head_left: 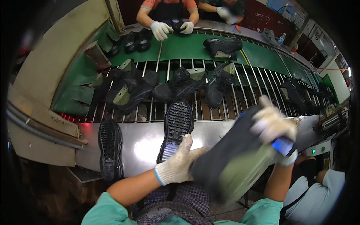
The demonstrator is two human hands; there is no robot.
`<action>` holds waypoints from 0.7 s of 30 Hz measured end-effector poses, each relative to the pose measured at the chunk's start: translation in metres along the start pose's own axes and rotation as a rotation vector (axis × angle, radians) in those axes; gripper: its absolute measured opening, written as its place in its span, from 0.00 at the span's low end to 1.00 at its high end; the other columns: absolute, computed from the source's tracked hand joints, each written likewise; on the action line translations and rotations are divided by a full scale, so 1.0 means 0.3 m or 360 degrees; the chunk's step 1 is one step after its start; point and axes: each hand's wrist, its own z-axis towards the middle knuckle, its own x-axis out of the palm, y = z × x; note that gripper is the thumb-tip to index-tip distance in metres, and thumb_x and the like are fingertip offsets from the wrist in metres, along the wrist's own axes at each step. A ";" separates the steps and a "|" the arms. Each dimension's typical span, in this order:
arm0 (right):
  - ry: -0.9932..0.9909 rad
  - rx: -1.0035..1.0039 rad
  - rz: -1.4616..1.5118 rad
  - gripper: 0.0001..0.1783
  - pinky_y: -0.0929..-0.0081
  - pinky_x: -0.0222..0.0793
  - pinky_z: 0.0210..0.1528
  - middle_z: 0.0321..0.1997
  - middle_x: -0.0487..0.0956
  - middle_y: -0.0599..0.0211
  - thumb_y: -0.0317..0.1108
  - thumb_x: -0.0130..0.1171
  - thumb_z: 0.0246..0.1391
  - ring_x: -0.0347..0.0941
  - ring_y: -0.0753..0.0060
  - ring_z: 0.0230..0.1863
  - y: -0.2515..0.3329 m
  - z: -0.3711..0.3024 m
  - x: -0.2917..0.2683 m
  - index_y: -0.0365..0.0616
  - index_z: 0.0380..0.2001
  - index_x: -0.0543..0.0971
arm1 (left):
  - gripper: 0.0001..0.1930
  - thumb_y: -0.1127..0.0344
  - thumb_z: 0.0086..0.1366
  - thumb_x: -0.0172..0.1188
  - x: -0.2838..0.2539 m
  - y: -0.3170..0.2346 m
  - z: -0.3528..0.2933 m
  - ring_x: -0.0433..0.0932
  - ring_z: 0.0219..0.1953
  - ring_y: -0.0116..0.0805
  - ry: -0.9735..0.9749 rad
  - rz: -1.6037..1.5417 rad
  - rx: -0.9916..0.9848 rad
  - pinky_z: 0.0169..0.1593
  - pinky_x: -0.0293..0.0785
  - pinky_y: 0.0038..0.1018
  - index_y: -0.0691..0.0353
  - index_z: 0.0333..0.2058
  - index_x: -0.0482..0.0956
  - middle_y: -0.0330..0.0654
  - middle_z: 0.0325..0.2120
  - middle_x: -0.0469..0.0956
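A black shoe upper [228,150] on an olive-green last [243,174] is tilted in front of me, blurred by motion. My left hand [178,162], in a white knit glove with its thumb up, holds the lower left end; its other fingers are mostly behind the upper. My right hand [273,125], also gloved and smeared, grips the right end. A shiny bluish patch lies beside that hand; I cannot tell what it is. Just beyond my left thumb, a black shoe sole [176,125] shows its treaded underside. Another black sole [109,150] rests farther left.
A metal ledge [140,144] runs before me. Past it, a roller conveyor [257,80] carries several black shoes on lasts [183,82]. Green sheeting [180,48] lies across it, with more shoes. A co-worker's gloved hands [161,30] handle a shoe opposite. Another person [315,198] sits at right.
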 end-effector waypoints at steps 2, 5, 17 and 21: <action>0.0299 -0.0388 0.0079 0.39 0.44 0.67 0.73 0.70 0.77 0.53 0.52 0.74 0.60 0.77 0.53 0.67 0.100 0.052 0.205 0.36 0.64 0.76 | 0.61 0.25 0.62 0.64 0.009 0.110 -0.032 0.64 0.75 0.44 0.0276 0.0189 0.0321 0.77 0.62 0.41 0.63 0.79 0.50 0.52 0.75 0.61; -0.0432 0.0363 0.0561 0.51 0.42 0.54 0.80 0.75 0.71 0.50 0.58 0.73 0.58 0.74 0.51 0.70 0.248 -0.317 0.540 0.35 0.72 0.67 | 0.62 0.50 0.61 0.78 0.007 0.276 -0.155 0.61 0.75 0.40 0.0119 0.0386 0.0508 0.78 0.56 0.39 0.64 0.80 0.43 0.48 0.75 0.58; -0.0538 0.0697 0.2948 0.37 0.37 0.74 0.63 0.59 0.79 0.41 0.57 0.56 0.72 0.78 0.38 0.59 0.102 -0.662 1.001 0.34 0.66 0.71 | 0.51 0.35 0.63 0.66 -0.304 -0.281 0.084 0.75 0.67 0.60 -0.1693 0.3102 0.0370 0.70 0.72 0.44 0.67 0.74 0.62 0.64 0.67 0.72; -0.0417 0.0422 0.3071 0.36 0.36 0.78 0.60 0.56 0.81 0.38 0.54 0.58 0.72 0.80 0.35 0.57 0.056 -0.601 0.934 0.33 0.67 0.70 | 0.48 0.42 0.60 0.74 -0.504 -0.399 0.192 0.85 0.57 0.51 -0.1656 0.2138 0.0735 0.63 0.78 0.38 0.75 0.67 0.71 0.64 0.56 0.83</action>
